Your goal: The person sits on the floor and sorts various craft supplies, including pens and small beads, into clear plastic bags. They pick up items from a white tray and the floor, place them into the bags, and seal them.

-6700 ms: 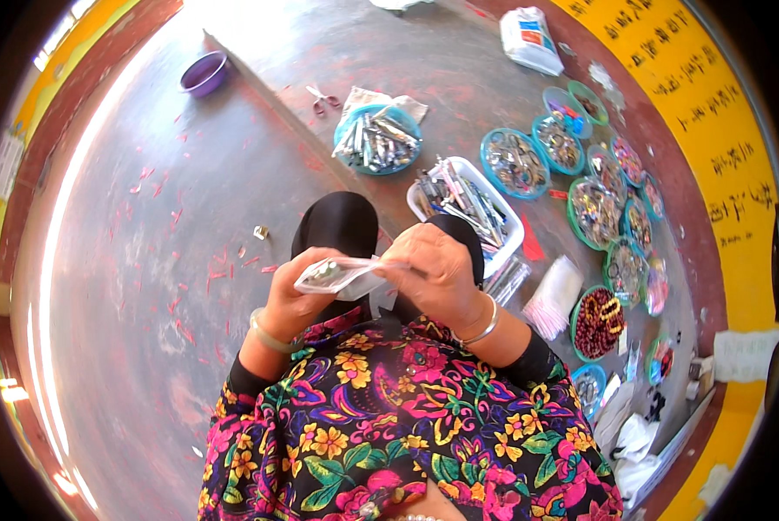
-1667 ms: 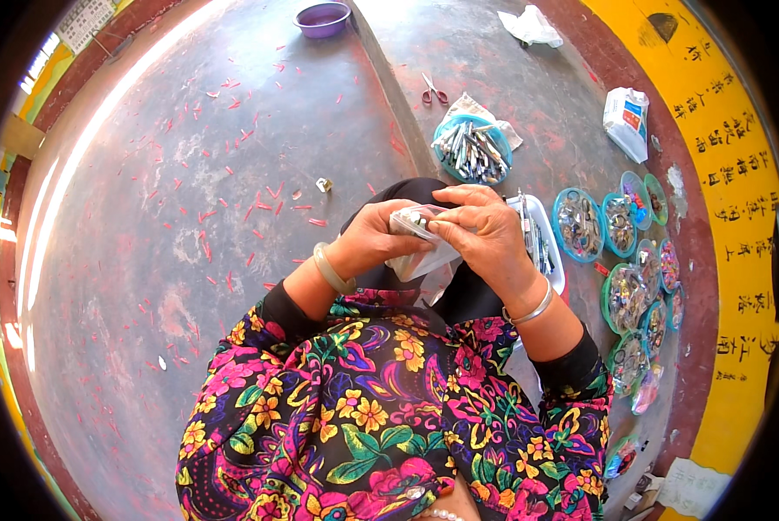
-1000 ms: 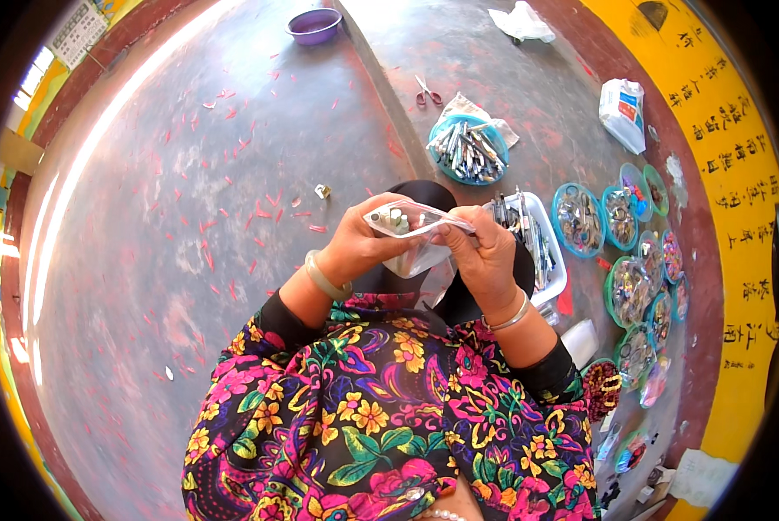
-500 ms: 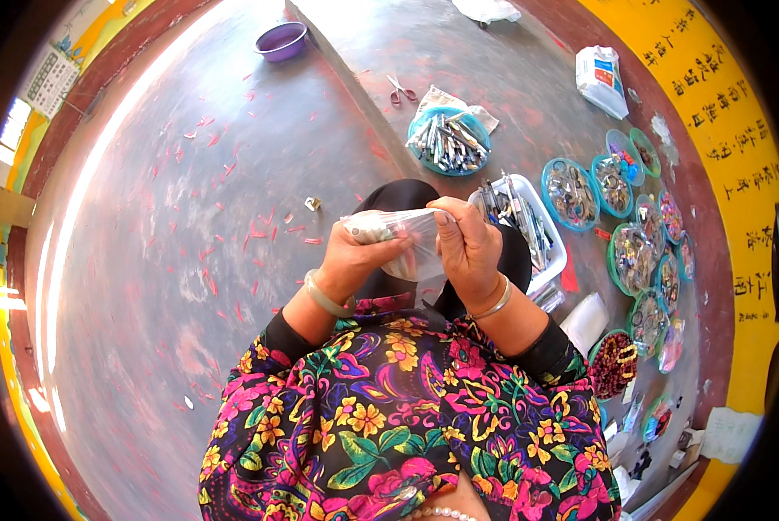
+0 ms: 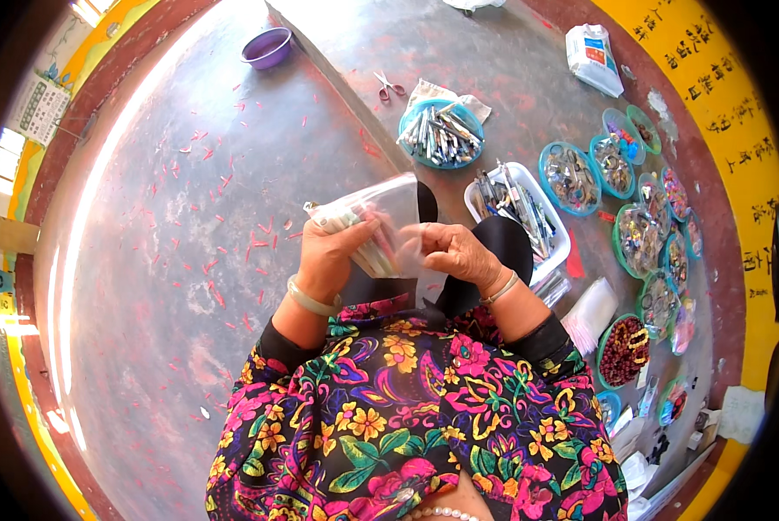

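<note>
A clear plastic bag (image 5: 398,198) with several pen-like sticks (image 5: 374,256) inside is held up in front of my chest. My left hand (image 5: 330,252) grips its left side, thumb across the front and fingers wrapped round the bundle. At the bag's right edge is my right hand (image 5: 459,253), fingers bent and closed on the plastic, their tips slightly blurred. Beyond the hands, a blue round basket (image 5: 442,162) holds many pens, and a white tray (image 5: 563,247) of pens stands to the right, beside my knee.
Scissors (image 5: 389,87) lie on the floor near a purple basin (image 5: 268,50). Several round baskets of small parts (image 5: 572,178) stand along the right wall. Stacked clear bags (image 5: 591,313) lie by a basket of dark red pieces (image 5: 622,352). Red scraps (image 5: 216,293) litter the floor at left.
The bag has tipped more upright, its top edge now raised. My right hand has dropped from the top edge to the right side. The left hand has shifted slightly left.
</note>
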Demonstrator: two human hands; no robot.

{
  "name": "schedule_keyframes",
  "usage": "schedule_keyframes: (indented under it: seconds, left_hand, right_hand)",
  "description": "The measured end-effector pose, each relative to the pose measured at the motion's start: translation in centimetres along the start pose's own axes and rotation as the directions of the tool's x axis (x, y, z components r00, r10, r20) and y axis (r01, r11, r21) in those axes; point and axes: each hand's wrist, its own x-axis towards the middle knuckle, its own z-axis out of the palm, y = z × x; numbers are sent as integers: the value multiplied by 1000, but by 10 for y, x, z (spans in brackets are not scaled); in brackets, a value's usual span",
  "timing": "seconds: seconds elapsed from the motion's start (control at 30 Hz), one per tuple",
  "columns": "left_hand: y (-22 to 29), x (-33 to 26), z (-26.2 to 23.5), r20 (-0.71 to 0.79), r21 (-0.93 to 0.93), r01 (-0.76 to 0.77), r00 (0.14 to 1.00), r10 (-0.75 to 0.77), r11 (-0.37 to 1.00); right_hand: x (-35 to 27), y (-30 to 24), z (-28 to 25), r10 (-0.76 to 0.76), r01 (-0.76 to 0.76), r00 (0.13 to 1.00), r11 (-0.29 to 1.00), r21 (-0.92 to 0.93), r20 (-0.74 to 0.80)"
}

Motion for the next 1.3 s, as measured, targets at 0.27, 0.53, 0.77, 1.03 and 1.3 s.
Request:
schedule_keyframes:
  seconds: [0.27,0.53,0.77,1.03,1.3]
  left_hand:
    - [-1,5,2,-26,127,-42,999,46,991]
    - [-10,5,9,-17,320,-58,998,67,946]
    - [-16,4,19,37,345,-63,998,54,936]
    - [-14,4,27,92,382,-94,994,64,919]
    - [-7,8,24,96,383,-174,984,148,907]
  right_hand:
    - [0,24,12,80,-99,952,994,-51,-294]
    - [-3,56,8,168,-179,945,984,-13,-280]
    - [-10,68,-1,-7,-122,943,923,-364,-334]
    - [-33,46,-10,-230,18,926,820,-573,-301]
    - [-129,82,-137,-117,-123,272,980,-155,-955]
